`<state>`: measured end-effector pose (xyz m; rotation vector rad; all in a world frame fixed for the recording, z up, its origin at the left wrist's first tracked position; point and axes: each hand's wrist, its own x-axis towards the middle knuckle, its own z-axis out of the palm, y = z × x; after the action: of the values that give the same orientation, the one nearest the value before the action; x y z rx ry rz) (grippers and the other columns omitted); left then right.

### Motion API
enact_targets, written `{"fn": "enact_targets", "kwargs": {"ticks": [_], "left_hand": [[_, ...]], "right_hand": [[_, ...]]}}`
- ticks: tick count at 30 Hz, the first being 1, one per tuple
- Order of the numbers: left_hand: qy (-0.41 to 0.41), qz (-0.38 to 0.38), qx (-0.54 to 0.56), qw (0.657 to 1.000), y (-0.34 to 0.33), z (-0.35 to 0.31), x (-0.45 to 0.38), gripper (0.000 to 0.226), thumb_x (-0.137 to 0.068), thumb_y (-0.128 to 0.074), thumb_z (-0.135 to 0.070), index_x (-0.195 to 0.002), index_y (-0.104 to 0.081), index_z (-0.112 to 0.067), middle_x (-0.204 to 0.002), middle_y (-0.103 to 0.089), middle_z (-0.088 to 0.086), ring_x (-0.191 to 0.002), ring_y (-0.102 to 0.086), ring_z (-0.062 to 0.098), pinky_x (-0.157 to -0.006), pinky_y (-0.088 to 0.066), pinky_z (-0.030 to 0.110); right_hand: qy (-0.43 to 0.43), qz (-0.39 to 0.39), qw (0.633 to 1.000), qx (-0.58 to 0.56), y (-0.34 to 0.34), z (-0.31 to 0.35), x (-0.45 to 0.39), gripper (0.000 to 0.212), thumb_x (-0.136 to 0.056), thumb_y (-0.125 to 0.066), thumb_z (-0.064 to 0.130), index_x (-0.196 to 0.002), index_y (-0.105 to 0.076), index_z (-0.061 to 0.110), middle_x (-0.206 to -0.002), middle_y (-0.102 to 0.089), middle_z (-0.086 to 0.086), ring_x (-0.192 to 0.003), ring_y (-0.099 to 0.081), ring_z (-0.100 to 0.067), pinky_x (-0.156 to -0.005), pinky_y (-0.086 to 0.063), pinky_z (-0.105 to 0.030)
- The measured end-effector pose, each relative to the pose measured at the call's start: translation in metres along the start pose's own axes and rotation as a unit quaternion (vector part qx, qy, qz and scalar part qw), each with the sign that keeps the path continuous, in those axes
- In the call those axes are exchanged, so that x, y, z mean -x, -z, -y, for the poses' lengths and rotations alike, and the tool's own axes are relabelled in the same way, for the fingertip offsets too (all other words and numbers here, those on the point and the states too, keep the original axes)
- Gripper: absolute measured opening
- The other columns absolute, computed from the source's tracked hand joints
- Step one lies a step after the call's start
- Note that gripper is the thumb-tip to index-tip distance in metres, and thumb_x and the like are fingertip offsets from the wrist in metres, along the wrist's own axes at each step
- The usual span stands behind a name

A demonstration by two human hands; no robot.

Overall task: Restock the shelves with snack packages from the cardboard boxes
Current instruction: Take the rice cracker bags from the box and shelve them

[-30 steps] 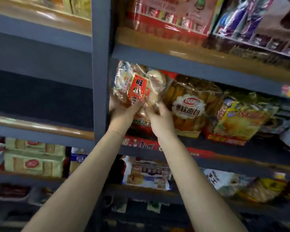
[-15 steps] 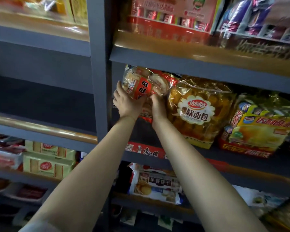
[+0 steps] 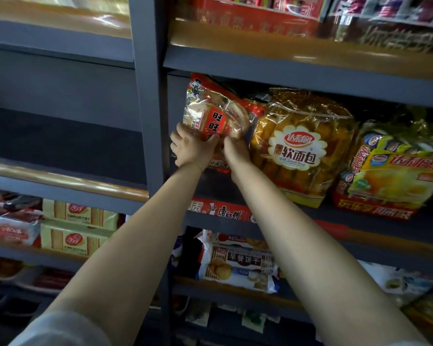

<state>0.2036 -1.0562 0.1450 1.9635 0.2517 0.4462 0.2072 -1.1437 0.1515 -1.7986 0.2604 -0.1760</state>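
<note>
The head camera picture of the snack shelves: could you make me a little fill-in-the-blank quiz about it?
1. The clear rice cracker bag with the red label is held by ____ hands.
2. Directly to that bag's right stands the golden soft bread bag with the white cloud-shaped label, whose logo is coloured ____.
3. The left hand is nearer to the grey shelf ____ than the right hand is.

Missing words: both; red; upright

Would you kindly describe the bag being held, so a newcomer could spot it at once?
Find the dark grey shelf upright; just right of it, both hands grip a clear rice-cracker bag with a red label. Unlike the gold soft-bread bag beside it, it shows a cartoon boy at its top corner.
</note>
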Motion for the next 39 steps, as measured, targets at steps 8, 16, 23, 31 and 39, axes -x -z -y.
{"fn": "enact_targets", "kwargs": {"ticks": [8, 16, 23, 31, 39], "left_hand": [[0.072, 0.077, 0.042, 0.993, -0.008, 0.009, -0.001, 0.102, -0.081, -0.066, -0.071, -0.153, -0.016, -0.019, -0.150, -0.034, 0.016, -0.139, -0.039, 0.037, -0.108, -0.039, 0.050], [0.051, -0.026, 0.105, 0.993, -0.012, 0.015, -0.013, 0.096, -0.077, -0.074, -0.066, -0.145, -0.030, -0.015, -0.148, -0.036, 0.009, -0.142, -0.033, 0.030, -0.113, -0.032, 0.044], [0.090, -0.031, 0.145, 0.985, -0.022, 0.011, -0.036, 0.123, -0.072, -0.078, -0.066, -0.161, -0.004, -0.027, -0.166, -0.020, 0.006, -0.152, -0.020, 0.031, -0.119, -0.026, 0.055], [0.085, 0.038, 0.043, 0.995, -0.046, 0.004, -0.049, 0.123, -0.069, -0.082, -0.063, -0.161, -0.008, -0.026, -0.163, -0.019, 0.009, -0.150, -0.021, 0.033, -0.119, -0.025, 0.051], [0.069, 0.063, 0.021, 0.995, -0.056, 0.001, -0.052, 0.111, -0.066, -0.088, -0.053, -0.155, -0.027, -0.024, -0.152, -0.028, 0.008, -0.142, -0.030, 0.033, -0.115, -0.038, 0.047]], "right_hand": [[0.024, -0.019, 0.999, -0.023, 0.005, -0.007, 0.003, 0.066, -0.099, -0.047, 0.021, -0.157, -0.015, 0.020, -0.148, -0.045, -0.015, -0.128, -0.051, -0.035, -0.104, -0.044, -0.043], [0.039, 0.010, 0.999, -0.025, 0.003, -0.007, -0.005, 0.060, -0.101, -0.046, 0.053, -0.152, -0.035, 0.023, -0.147, -0.050, -0.007, -0.130, -0.051, -0.029, -0.092, -0.041, -0.035], [0.050, -0.012, 0.998, -0.029, -0.003, 0.013, -0.022, 0.079, -0.097, -0.052, 0.056, -0.158, -0.017, 0.020, -0.160, -0.031, -0.009, -0.143, -0.037, -0.029, -0.105, -0.039, -0.039], [0.050, -0.052, 0.995, -0.066, 0.014, 0.014, -0.029, 0.084, -0.098, -0.059, 0.039, -0.158, -0.009, 0.009, -0.163, -0.025, -0.009, -0.148, -0.027, -0.024, -0.108, -0.025, -0.023], [0.052, -0.019, 0.998, -0.029, 0.037, 0.008, -0.033, 0.082, -0.101, -0.056, 0.035, -0.158, -0.003, 0.011, -0.162, -0.025, -0.008, -0.148, -0.028, -0.024, -0.106, -0.027, -0.022]]}}
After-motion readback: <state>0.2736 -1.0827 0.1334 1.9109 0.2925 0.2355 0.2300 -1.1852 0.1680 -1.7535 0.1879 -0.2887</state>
